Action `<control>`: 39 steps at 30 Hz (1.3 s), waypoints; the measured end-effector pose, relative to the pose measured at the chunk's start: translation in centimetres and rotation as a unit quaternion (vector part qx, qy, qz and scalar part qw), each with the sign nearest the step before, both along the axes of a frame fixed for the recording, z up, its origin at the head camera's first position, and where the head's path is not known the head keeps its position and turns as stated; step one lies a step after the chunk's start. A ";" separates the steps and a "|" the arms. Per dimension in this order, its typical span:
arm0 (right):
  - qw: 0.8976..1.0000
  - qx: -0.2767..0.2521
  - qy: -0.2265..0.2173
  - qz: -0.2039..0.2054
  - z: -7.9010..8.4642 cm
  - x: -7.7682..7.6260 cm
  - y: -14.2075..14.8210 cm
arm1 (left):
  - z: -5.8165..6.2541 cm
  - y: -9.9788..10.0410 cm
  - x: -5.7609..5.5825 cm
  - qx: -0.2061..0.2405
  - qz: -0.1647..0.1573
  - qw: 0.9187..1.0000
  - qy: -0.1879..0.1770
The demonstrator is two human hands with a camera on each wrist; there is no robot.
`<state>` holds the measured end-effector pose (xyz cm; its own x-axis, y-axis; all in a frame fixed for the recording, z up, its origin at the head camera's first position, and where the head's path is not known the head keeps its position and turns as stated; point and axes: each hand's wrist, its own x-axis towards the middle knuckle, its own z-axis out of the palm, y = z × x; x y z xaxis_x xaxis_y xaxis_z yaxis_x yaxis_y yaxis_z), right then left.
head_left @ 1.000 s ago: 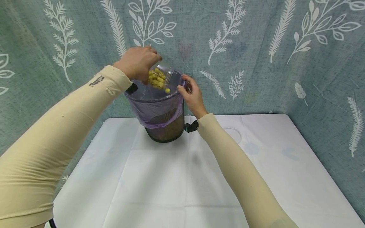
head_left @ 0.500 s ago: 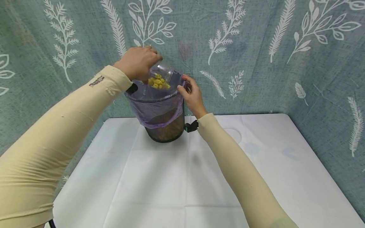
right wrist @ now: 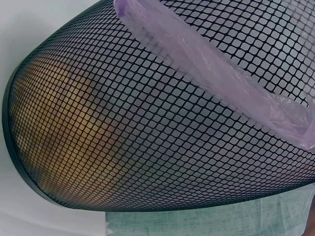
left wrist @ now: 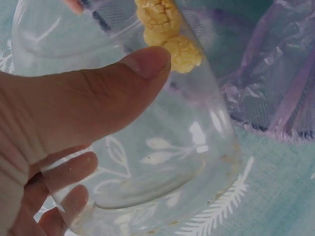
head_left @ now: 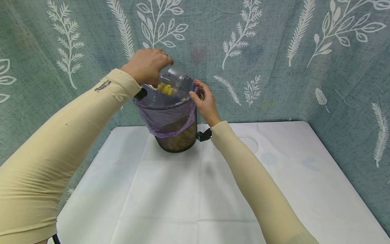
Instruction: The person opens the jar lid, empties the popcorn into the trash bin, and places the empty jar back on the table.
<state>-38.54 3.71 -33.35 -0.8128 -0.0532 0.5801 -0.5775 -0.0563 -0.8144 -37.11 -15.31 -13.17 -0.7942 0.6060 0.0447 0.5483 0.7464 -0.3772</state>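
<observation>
My left hand (head_left: 148, 66) grips a clear jar (head_left: 174, 76), tipped on its side with its mouth toward the right, over a black mesh waste bin (head_left: 179, 141). Several yellow popcorn pieces (head_left: 165, 88) lie along the jar's lower side. In the left wrist view, my thumb (left wrist: 113, 93) lies across the jar wall, and fingertips show through it. A purple bin bag (head_left: 170, 123) lines the bin and folds over its rim. My right hand (head_left: 207, 101) holds the bagged rim on the right, thumb and fingers either side. Brownish contents (right wrist: 69, 128) show through the mesh.
The bin stands at the back of a table with a white cloth (head_left: 164, 196). A green leaf-patterned curtain (head_left: 274, 67) hangs close behind and at both sides. A faint clear ring (head_left: 250, 144) lies right of the bin.
Popcorn in the jar has dwindled from a large heap to several pieces, falling into the bin. Both hands have stayed almost in place.
</observation>
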 end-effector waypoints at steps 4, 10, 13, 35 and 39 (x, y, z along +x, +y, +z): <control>1.000 -0.004 0.000 0.005 0.0 -0.1 0.0 | 0.0 0.0 0.0 -0.001 0.005 1.000 0.001; 1.000 -0.001 -0.005 0.002 0.1 0.0 0.0 | 0.1 0.1 0.1 -0.020 0.009 1.000 0.004; 1.000 0.002 -0.006 -0.001 0.2 0.1 0.1 | 0.1 0.0 0.1 -0.031 -0.004 0.999 0.014; 1.000 -0.001 -0.012 0.003 0.3 0.1 -0.1 | -0.4 0.1 0.5 -0.057 -0.067 0.993 0.079; 1.000 0.001 -0.012 0.005 0.3 0.1 0.0 | -0.5 0.2 0.6 -0.054 -0.068 0.993 0.080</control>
<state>-38.44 3.75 -33.09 -0.8264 -0.0628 0.5595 -0.5564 -0.0610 -0.8287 -36.53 -15.08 -13.63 -0.6922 0.7158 0.0920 0.5685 0.6193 -0.5415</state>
